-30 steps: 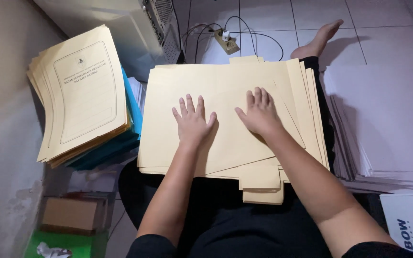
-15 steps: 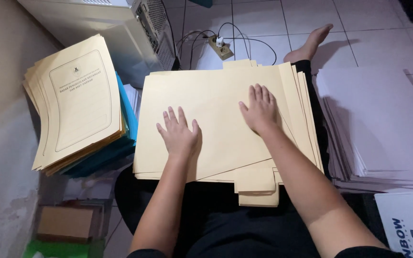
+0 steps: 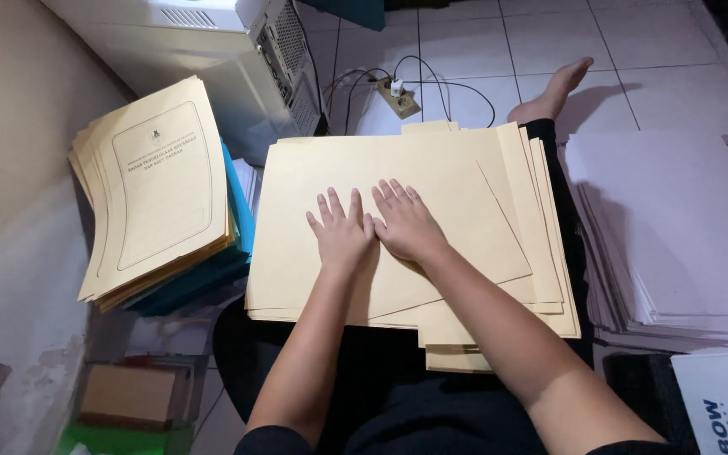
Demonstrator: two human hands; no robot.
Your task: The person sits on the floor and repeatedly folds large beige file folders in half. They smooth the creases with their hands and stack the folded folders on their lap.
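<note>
A pile of several tan paper folders [image 3: 465, 177] lies across my lap, the top one slightly askew. My left hand [image 3: 343, 232] rests flat on the top folder with its fingers spread. My right hand [image 3: 406, 221] lies flat right beside it, the two hands touching at the middle of the sheet. Neither hand grips anything.
A second stack of printed tan folders [image 3: 157, 190] sits on blue folders [image 3: 238, 211] at the left, by the wall. A thick stack of white sheets [image 3: 676, 227] lies at the right. A computer case [image 3: 238, 59], a power strip [image 3: 399, 97] with cables and my bare foot [image 3: 554, 93] are ahead.
Both hands have slid toward each other across the top folder and now touch at its middle. The camera has come closer.
</note>
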